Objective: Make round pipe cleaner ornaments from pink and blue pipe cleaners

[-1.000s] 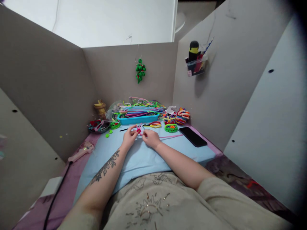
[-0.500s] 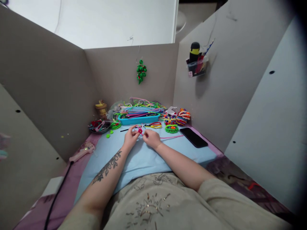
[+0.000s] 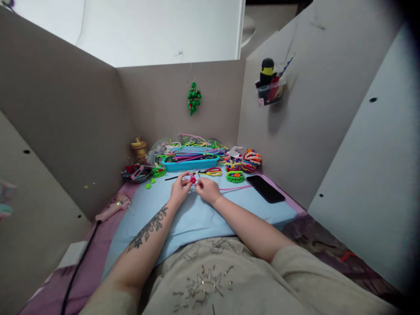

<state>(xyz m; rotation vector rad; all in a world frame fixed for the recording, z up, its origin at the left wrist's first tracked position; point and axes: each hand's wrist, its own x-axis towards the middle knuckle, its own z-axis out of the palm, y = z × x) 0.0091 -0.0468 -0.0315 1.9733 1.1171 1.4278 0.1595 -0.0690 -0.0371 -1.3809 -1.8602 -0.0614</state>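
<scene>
Between my hands, just above the light-blue cloth, is a small pink pipe-cleaner flower with a darker red-pink middle. My left hand pinches its left side with thumb and fingers. The fingers of my right hand are closed at its right edge, pinching the pink work. A long pink pipe cleaner runs out to the right from behind that hand. Scissors with red and yellow handles lie just beyond my hands. Fine details of the flower are too small to make out.
A blue tray heaped with pipe cleaners stands at the back. To the right lie a phone and a green coiled piece. A pink glue gun, its black cord trailing, and a dark bowl are at left. Grey panels enclose the table.
The pink flower has turned slightly between my fingers, and its pale petals look less spread. Both hands stay in nearly the same place; the whole view has shifted very slightly.
</scene>
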